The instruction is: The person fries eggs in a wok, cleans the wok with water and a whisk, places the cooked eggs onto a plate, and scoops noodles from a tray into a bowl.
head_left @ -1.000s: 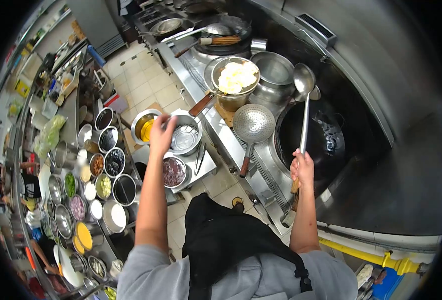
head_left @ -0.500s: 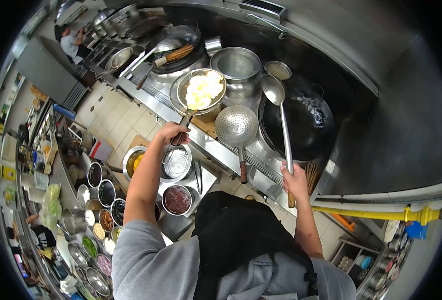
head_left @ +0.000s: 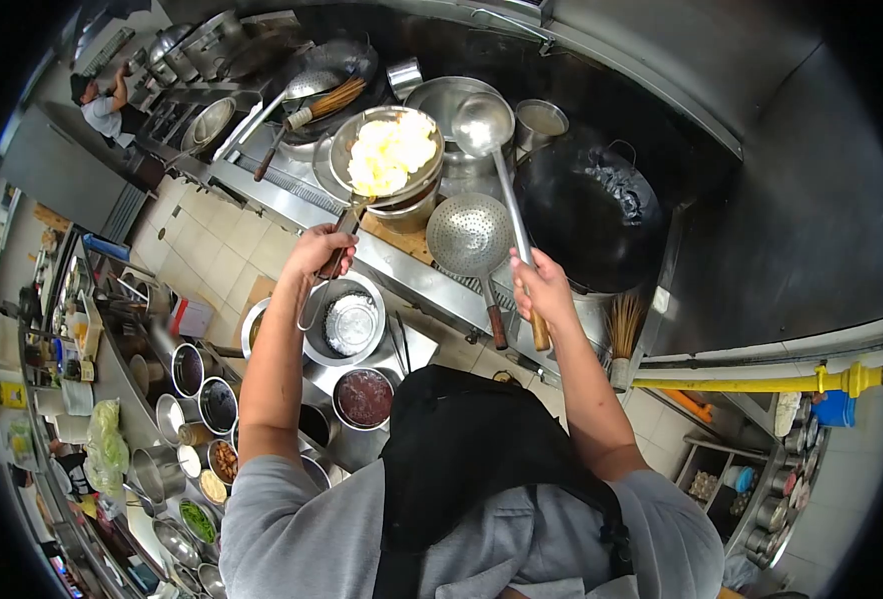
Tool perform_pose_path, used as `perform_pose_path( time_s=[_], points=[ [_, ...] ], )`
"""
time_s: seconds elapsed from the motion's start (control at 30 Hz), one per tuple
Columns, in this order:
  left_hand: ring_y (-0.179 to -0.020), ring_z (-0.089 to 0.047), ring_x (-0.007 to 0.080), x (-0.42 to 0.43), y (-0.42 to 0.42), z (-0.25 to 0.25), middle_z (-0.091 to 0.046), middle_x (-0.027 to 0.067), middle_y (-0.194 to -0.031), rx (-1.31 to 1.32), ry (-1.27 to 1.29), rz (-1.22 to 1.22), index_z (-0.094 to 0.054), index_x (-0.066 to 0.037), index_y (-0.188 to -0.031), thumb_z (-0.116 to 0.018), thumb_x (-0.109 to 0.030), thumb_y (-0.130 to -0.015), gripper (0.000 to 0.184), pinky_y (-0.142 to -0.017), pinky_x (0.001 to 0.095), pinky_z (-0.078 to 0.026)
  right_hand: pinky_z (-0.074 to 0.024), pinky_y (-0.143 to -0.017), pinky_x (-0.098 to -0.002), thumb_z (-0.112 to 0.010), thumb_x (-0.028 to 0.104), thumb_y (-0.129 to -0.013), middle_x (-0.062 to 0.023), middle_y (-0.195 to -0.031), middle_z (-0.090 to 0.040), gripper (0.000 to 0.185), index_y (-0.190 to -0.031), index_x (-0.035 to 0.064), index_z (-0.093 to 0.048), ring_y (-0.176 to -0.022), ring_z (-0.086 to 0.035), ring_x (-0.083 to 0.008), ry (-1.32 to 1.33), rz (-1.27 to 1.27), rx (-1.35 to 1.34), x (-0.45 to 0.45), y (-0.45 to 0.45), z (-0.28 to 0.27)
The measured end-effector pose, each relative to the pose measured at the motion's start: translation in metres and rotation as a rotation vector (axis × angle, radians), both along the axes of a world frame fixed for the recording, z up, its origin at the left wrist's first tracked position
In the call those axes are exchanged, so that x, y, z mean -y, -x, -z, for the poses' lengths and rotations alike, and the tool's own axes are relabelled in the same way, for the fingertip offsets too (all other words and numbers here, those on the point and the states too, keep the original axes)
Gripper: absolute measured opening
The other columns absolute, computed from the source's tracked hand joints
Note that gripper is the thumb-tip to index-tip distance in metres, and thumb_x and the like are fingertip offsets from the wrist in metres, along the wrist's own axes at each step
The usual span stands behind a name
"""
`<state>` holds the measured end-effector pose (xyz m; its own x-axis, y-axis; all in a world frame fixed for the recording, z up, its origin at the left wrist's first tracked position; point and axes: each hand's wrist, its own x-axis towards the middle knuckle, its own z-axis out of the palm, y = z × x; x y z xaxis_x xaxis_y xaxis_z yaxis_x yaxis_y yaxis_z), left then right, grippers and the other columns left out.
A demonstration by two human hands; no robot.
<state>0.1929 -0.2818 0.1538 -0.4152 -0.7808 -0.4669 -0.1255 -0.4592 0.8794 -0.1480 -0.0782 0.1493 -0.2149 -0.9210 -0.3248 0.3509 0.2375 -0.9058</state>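
My left hand (head_left: 323,252) is closed round the brown handle of a strainer (head_left: 344,180), which holds pale yellow-white food (head_left: 391,153) above a metal pot (head_left: 406,216). My right hand (head_left: 543,288) grips the long handle of a ladle (head_left: 483,125). The ladle's bowl is over a wide metal pot (head_left: 443,97). Between the hands, a perforated skimmer (head_left: 469,236) lies on the stove with its handle toward me. To the right sits a dark wok (head_left: 581,225) with a shiny patch on its inner wall.
Below my left hand stand a bowl with white powder (head_left: 349,319) and a bowl of dark red contents (head_left: 363,397). Ingredient containers (head_left: 199,519) fill the left counter. A bamboo brush (head_left: 623,324) stands right. Another person (head_left: 104,108) is at the far left. A yellow pipe (head_left: 741,382) runs right.
My left hand, at first empty above the bowls, took hold of the strainer handle. The ladle moved left from beside the wok to over the wide pot. The view turned.
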Motion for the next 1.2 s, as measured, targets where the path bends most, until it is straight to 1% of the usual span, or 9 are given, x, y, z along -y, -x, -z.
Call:
perform_pose_path(
  time_s=[0.13, 0.27, 0.47, 0.6, 0.67, 0.8, 0.87, 0.9, 1.2],
  points=[
    [-0.046, -0.056, 0.0136, 0.002, -0.005, -0.039, -0.06, 0.0063, -0.068, -0.119, 0.048, -0.004, -0.053, 0.001, -0.089, -0.066, -0.005, -0.086, 0.014, -0.04, 0.0273, -0.048, -0.0346, -0.033, -0.0243, -0.06, 0.015, -0.097, 0.0001, -0.068, -0.048, 0.019, -0.11, 0.0039, -0.053, -0.04, -0.042, -0.0056, 0.003, -0.034, 0.092, 0.026, -0.025, 0.004],
    [-0.047, -0.057, 0.013, 0.01, -0.006, -0.076, -0.061, 0.0063, -0.069, -0.078, 0.096, 0.02, -0.055, 0.002, -0.09, -0.065, -0.006, -0.088, 0.013, -0.041, 0.0263, -0.049, -0.0365, -0.033, -0.0272, -0.059, 0.015, -0.095, -0.001, -0.065, -0.049, 0.014, -0.097, 0.0027, -0.053, -0.04, -0.044, -0.0078, -0.053, -0.115, -0.082, 0.052, -0.041, 0.011],
    [-0.047, -0.058, 0.0132, 0.025, -0.004, -0.089, -0.061, 0.0064, -0.069, -0.076, 0.106, 0.044, -0.055, 0.002, -0.088, -0.066, -0.006, -0.087, 0.014, -0.042, 0.0262, -0.049, -0.0454, -0.04, -0.0404, -0.06, 0.013, -0.09, -0.0123, -0.058, -0.059, 0.018, -0.089, -0.0046, -0.059, -0.042, -0.056, -0.0218, -0.138, -0.346, -0.725, 0.114, -0.072, 0.031],
    [-0.046, -0.058, 0.0137, 0.026, -0.001, -0.087, -0.061, 0.0071, -0.069, -0.063, 0.113, 0.051, -0.054, 0.002, -0.088, -0.067, -0.006, -0.086, 0.015, -0.041, 0.0258, -0.048, -0.0475, -0.043, -0.0425, -0.059, 0.01, -0.087, -0.0155, -0.059, -0.061, 0.018, -0.08, -0.0067, -0.06, -0.044, -0.057, -0.0252, -0.186, -0.524, -0.903, 0.147, -0.085, 0.042],
    [-0.046, -0.058, 0.0138, 0.024, 0.0, -0.085, -0.061, 0.0069, -0.068, -0.077, 0.114, 0.046, -0.054, 0.002, -0.087, -0.067, -0.006, -0.086, 0.015, -0.041, 0.0258, -0.048, -0.0472, -0.043, -0.0386, -0.058, 0.008, -0.086, -0.0124, -0.056, -0.058, 0.022, -0.068, -0.0042, -0.056, -0.044, -0.056, -0.0236, -0.303, -0.41, -0.589, 0.147, -0.092, 0.021],
    [-0.047, -0.058, 0.0139, 0.025, -0.002, -0.08, -0.061, 0.0068, -0.069, -0.093, 0.09, 0.064, -0.054, 0.002, -0.09, -0.066, -0.007, -0.086, 0.015, -0.042, 0.0262, -0.048, -0.0434, -0.041, -0.0314, -0.055, 0.009, -0.09, -0.0054, -0.054, -0.052, 0.022, -0.07, 0.0004, -0.053, -0.043, -0.05, -0.0167, -0.339, -0.36, -0.288, 0.158, -0.088, 0.02],
    [-0.048, -0.058, 0.0138, 0.028, -0.004, -0.076, -0.061, 0.007, -0.07, -0.095, 0.088, 0.091, -0.054, 0.003, -0.091, -0.066, -0.006, -0.087, 0.015, -0.042, 0.0263, -0.048, -0.0365, -0.038, -0.0247, -0.05, 0.009, -0.095, 0.0014, -0.055, -0.046, 0.019, -0.077, 0.004, -0.05, -0.043, -0.042, -0.0089, -0.345, -0.35, 0.369, 0.165, -0.076, 0.037],
    [-0.048, -0.058, 0.0139, 0.028, -0.005, -0.074, -0.061, 0.007, -0.07, -0.104, 0.081, 0.093, -0.054, 0.003, -0.091, -0.065, -0.006, -0.087, 0.015, -0.042, 0.0263, -0.048, -0.0332, -0.037, -0.0217, -0.047, 0.009, -0.098, 0.0033, -0.059, -0.044, 0.014, -0.086, 0.0022, -0.049, -0.043, -0.038, -0.0054, -0.357, -0.323, 0.463, 0.164, -0.074, 0.037],
    [-0.048, -0.057, 0.0145, 0.029, -0.007, -0.072, -0.061, 0.0077, -0.07, -0.091, 0.085, 0.074, -0.054, 0.003, -0.092, -0.064, -0.006, -0.087, 0.014, -0.043, 0.0272, -0.048, -0.0321, -0.035, -0.0203, -0.048, 0.01, -0.099, 0.0036, -0.064, -0.045, 0.013, -0.096, -0.0026, -0.048, -0.043, -0.038, -0.0032, -0.278, -0.247, 0.672, 0.124, -0.061, 0.038]
  ],
)
